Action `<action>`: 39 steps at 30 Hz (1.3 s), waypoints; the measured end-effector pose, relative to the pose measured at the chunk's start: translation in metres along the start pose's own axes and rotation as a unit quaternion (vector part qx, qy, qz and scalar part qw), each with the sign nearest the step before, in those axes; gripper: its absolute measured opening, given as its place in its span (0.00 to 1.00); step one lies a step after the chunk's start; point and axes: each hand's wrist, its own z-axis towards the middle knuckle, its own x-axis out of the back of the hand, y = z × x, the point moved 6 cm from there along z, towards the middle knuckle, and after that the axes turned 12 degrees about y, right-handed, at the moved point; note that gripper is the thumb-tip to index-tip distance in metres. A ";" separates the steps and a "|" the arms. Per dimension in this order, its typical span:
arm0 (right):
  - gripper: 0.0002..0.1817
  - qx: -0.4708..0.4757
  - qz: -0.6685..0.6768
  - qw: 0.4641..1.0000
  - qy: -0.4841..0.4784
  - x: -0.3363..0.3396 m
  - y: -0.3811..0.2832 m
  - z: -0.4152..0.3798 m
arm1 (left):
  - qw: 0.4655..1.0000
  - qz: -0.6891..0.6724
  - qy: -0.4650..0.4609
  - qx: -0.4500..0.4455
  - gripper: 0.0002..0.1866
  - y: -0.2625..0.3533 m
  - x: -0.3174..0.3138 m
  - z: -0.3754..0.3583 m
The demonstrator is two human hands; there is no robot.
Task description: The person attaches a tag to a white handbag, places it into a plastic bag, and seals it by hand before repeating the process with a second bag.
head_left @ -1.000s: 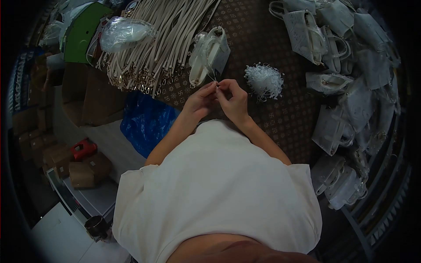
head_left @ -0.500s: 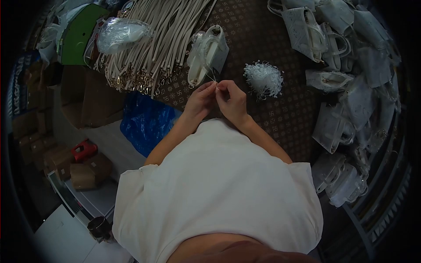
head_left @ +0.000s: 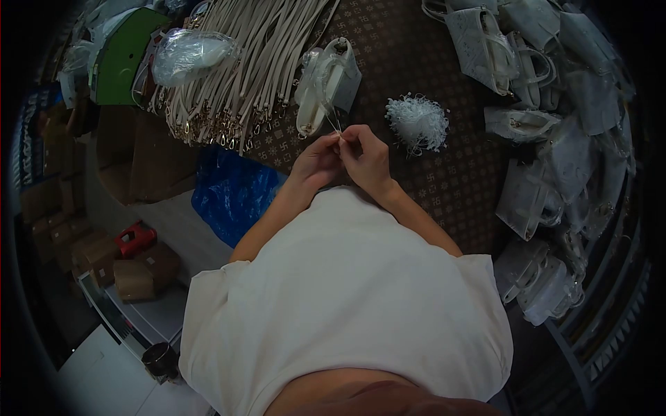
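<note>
My left hand (head_left: 317, 164) and my right hand (head_left: 366, 159) meet at the fingertips in front of my chest, both pinching a thin white string (head_left: 338, 126). The string runs up to a small white handbag (head_left: 335, 82) that stands just beyond my fingers on the brown patterned cloth (head_left: 433, 187). Clear plastic or a pale strap lies over the bag's left side; which it is I cannot tell. To the right of the bag sits a tangled pile of white string loops (head_left: 417, 123).
Beige straps (head_left: 243, 62) with metal clasps lie at the upper left, a plastic-wrapped bundle (head_left: 192, 55) on them. Many wrapped white bags (head_left: 531, 187) line the right side. A blue plastic bag (head_left: 234, 194), cardboard boxes (head_left: 135, 279) and a red object (head_left: 135, 238) are at the left.
Both hands stay together at the string, with only a slight shift of the fingers. The view has moved very little.
</note>
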 end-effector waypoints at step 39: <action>0.28 -0.019 -0.423 0.902 -0.083 0.071 0.138 -0.023 | 0.839 0.407 0.218 -0.288 0.33 0.081 -0.010 0.015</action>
